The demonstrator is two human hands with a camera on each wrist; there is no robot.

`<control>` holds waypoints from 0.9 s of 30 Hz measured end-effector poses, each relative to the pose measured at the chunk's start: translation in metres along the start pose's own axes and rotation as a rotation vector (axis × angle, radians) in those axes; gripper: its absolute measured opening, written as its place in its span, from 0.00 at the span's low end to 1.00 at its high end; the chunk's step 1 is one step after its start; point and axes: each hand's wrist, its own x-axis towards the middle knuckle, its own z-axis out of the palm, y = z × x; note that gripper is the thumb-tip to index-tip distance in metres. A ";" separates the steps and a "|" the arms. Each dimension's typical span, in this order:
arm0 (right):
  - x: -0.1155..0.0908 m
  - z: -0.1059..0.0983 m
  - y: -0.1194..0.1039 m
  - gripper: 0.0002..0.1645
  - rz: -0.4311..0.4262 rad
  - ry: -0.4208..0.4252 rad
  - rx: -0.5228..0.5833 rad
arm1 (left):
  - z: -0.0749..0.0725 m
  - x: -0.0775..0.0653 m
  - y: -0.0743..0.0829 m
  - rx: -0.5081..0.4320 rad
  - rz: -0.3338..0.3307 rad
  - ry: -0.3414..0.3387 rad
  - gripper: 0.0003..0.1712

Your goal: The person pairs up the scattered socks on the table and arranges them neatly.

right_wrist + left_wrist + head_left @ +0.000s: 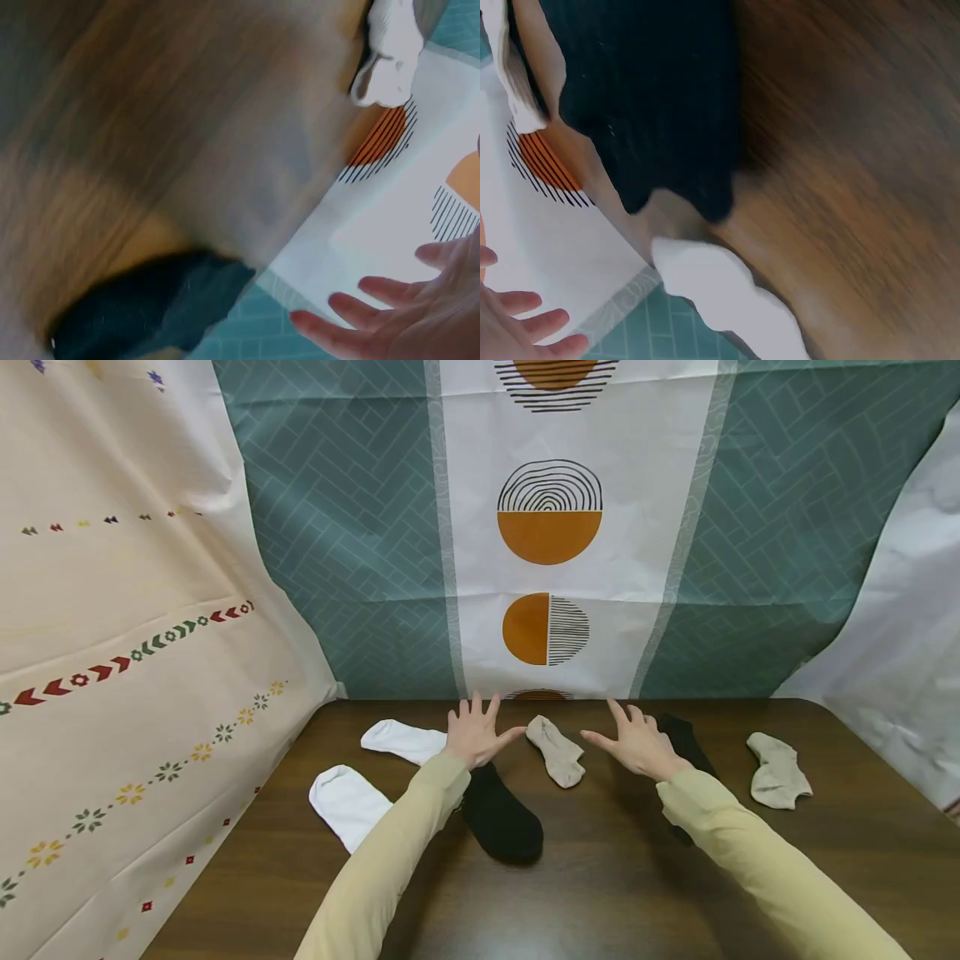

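Note:
Both hands reach out over the table with fingers spread and nothing in them. In the head view my left hand is above the top of a black sock, beside a white sock. My right hand hovers by a second black sock, which the forearm partly hides. Between the hands lies a beige sock. The left wrist view shows the black sock close up; the right wrist view shows the other black sock beyond bare wood.
Another white sock lies at the left, partly behind the left sleeve. A second beige sock lies near the right edge of the brown wooden table. A patterned cloth hangs behind, with a cream cloth at the left.

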 end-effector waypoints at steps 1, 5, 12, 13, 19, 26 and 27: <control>-0.001 0.001 -0.001 0.58 0.007 -0.006 0.022 | 0.000 0.000 0.002 -0.013 0.007 0.003 0.51; -0.002 0.003 -0.005 0.57 0.019 -0.017 0.087 | 0.001 0.002 0.008 -0.052 0.021 0.000 0.49; -0.003 0.005 -0.009 0.51 0.040 -0.055 0.212 | 0.005 0.007 0.016 -0.086 0.036 -0.040 0.45; -0.003 0.004 -0.010 0.49 0.047 -0.064 0.227 | 0.006 0.008 0.017 -0.092 0.035 -0.047 0.44; -0.005 0.003 -0.016 0.40 0.157 -0.141 0.461 | 0.009 0.013 0.021 -0.164 0.027 -0.103 0.41; -0.008 0.005 -0.019 0.35 0.229 -0.219 0.727 | 0.012 0.016 0.026 -0.240 0.000 -0.144 0.35; -0.008 0.005 -0.020 0.35 0.240 -0.232 0.760 | 0.011 0.017 0.027 -0.245 -0.003 -0.141 0.34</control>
